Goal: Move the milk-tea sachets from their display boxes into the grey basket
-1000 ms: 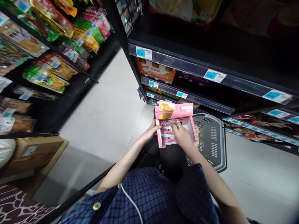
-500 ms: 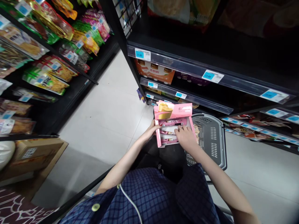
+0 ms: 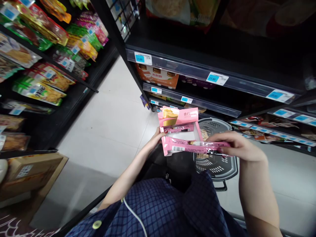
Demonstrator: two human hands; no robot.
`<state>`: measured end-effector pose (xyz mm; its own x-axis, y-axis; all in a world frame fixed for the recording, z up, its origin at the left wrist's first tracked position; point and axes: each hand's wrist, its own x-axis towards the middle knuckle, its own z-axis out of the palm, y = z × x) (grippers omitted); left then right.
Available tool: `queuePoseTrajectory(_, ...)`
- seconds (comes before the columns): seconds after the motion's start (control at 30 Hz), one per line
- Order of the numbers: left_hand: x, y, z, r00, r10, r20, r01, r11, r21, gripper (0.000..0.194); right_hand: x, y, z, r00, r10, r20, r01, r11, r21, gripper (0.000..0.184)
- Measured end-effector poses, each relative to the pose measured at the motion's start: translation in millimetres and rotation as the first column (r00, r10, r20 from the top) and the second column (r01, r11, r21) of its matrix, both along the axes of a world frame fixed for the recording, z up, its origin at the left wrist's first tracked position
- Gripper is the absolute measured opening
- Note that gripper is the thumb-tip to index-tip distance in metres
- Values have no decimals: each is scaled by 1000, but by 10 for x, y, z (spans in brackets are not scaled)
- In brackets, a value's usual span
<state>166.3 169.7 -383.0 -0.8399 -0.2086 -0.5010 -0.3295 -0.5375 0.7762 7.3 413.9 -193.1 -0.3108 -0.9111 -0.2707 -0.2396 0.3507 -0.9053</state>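
A pink cardboard box [image 3: 191,116] with a cup pictured on its raised lid is in front of my body. My left hand [image 3: 157,137] is closed on the box's left side, with the thumb over the rim. Inside, along the far wall, lies a pink stick packet [image 3: 182,128], and part of the white bottom shows. My right hand [image 3: 234,144] pinches the right end of a few long pink stick packets [image 3: 190,147]. They lie level over the near part of the box and stick out past its right edge. How many it holds I cannot tell.
A grey shopping basket [image 3: 217,164] stands on the floor right of the box, partly hidden by my right hand. Dark shelves with price tags [image 3: 217,78] and an orange carton [image 3: 158,76] rise ahead. Snack bags [image 3: 40,87] fill the left shelves. A brown carton [image 3: 28,169] sits lower left.
My right hand has moved from inside the box out to the right, drawing stick packets up and out. More of the box's white bottom shows. My left hand still holds the box.
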Motion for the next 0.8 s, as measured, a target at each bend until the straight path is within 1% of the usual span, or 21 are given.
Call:
queuePoseTrajectory(0.1, 0, -6, -28, 1000, -1, -13, 1, 1000, -31, 45, -11, -43, 17, 999, -32, 19, 33, 999, -35, 25)
queuePoseTrajectory(0.23, -8, 1, -20, 999, 8, -31, -10, 999, -47, 50, -11, -100, 0, 998, -55, 29, 56, 997, -50, 24)
queuePoseTrajectory(0.3, -6, 7, -15, 1000, 2, -25, -3, 999, -47, 51, -19, -91, -2, 998, -65, -2, 65, 997, -44, 25)
queuePoseTrajectory(0.37, 0, 8, -13, 1000, -19, -12, 19, 999, -43, 49, -30, -67, 1, 991, -71, -111, 72, 997, 3, 27)
queuePoseTrajectory(0.47, 7, 2, -12, 999, -43, -2, 43, 998, -47, 46, -44, -60, -32, 937, -46, -347, 100, 985, 140, 30)
queuePoseTrajectory(0.53, 6, -3, -13, 999, -40, 4, 40, 998, -50, 45, -44, -112, -109, 906, 4, -424, 102, 968, 227, 33)
queuePoseTrajectory(0.6, 2, -5, -18, 1000, -28, 10, 28, 998, -48, 47, -36, -224, -236, 907, 47, -418, 74, 960, 269, 34)
queuePoseTrajectory(0.67, -1, -2, -24, 1000, -23, 8, 23, 999, -49, 48, -23, -382, -401, 926, 74, -371, 26, 966, 258, 34)
queuePoseTrajectory(0.73, -1, 2, -29, 1000, -22, 1, 22, 999, -49, 49, -3, -551, -583, 934, 73, -351, 4, 977, 214, 32)
queuePoseTrajectory(0.77, 0, 5, -31, 1000, -22, -7, 22, 999, -45, 50, 14, -628, -673, 921, 56, -384, 26, 979, 203, 29)
queuePoseTrajectory(0.8, 1, 8, -32, 1000, -22, -16, 21, 999, -36, 51, 37, -694, -760, 892, 28, -450, 73, 976, 207, 27)
